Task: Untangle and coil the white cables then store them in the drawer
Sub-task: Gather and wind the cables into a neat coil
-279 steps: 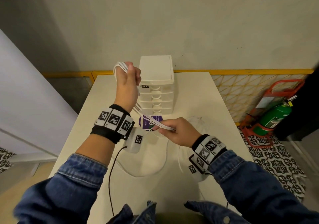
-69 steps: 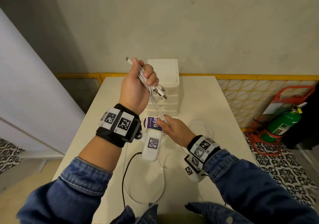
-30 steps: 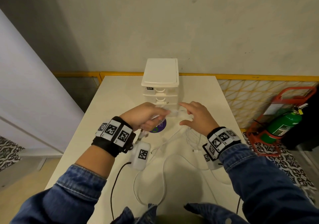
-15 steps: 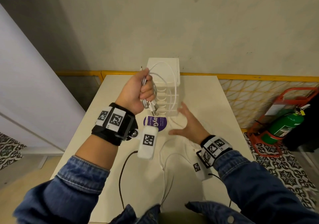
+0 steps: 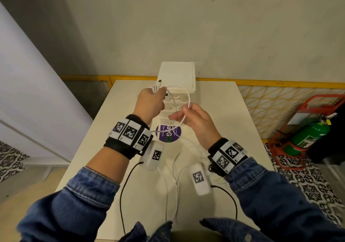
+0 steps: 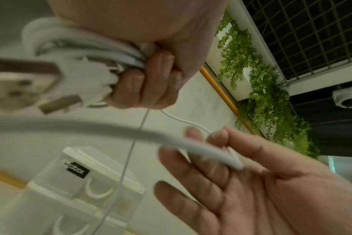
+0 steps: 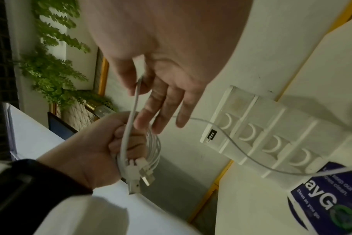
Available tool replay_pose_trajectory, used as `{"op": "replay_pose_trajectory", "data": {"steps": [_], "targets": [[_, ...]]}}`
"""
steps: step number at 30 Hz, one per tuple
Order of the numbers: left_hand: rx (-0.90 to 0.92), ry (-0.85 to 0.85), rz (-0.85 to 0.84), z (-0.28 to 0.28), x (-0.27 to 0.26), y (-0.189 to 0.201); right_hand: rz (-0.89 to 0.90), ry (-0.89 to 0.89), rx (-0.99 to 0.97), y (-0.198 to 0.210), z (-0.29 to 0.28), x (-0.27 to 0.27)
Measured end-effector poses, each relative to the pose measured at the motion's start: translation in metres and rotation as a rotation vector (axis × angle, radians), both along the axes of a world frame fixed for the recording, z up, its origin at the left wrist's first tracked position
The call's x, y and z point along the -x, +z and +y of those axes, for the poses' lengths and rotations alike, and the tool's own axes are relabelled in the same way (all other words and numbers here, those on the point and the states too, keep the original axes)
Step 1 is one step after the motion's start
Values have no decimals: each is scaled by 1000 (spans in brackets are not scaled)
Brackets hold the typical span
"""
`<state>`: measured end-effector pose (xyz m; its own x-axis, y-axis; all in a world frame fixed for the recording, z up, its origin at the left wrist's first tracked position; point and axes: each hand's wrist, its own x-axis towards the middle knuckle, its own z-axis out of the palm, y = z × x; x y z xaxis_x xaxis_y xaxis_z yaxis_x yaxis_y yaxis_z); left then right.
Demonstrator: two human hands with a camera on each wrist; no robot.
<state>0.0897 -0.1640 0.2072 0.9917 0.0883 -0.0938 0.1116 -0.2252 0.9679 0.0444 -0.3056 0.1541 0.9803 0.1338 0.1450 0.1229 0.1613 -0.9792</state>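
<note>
White cables (image 7: 156,147) lie coiled in the gripping left hand (image 7: 86,152), right hand (image 7: 161,71) pinching one loop.

The left hand (image 6: 151,47) grips the coiled white cables (image 6: 80,43), connectors protruding. One strand (image 6: 110,128) runs between the right hand (image 6: 241,182) thumb and fingers. The drawer unit (image 6: 56,198) stands beyond them.

Lighting: dim, even indoor light, soft shadows.
Head view bowed at edges; wrist views murky, noisy; nearest cable (image 6: 70,125) blurred.
</note>
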Motion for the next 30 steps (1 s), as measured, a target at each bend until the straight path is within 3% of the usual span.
{"op": "replay_pose_trajectory", "data": {"steps": [2, 4, 7, 9, 11, 15, 22, 27, 30], "targets": [[1, -76, 49, 6, 1, -1, -4, -27, 76, -4, -1, -5], [111, -307, 148, 10, 5, -1, -41, -125, 250, -17, -5, -14], [565, -708, 266, 10, 12, 8, -73, -195, 497, -37, -14, -23], [796, -844, 272, 8, 15, 19, -84, -152, 559, -42, -12, -20], [868, -897, 254, 7, 17, 31, -121, -234, 495, -42, -8, -16], [738, -821, 199, 7, 17, 42, -225, -533, 328, -24, -17, -13], [475, -438, 210, 16, -1, 9, -297, -605, 428, -23, -29, -13], [461, -522, 312, 15, 4, 5, -246, -598, 540, -36, -30, -15], [425, -574, 325, 16, 5, 5, -207, -701, 402, -40, -35, -19]]}}
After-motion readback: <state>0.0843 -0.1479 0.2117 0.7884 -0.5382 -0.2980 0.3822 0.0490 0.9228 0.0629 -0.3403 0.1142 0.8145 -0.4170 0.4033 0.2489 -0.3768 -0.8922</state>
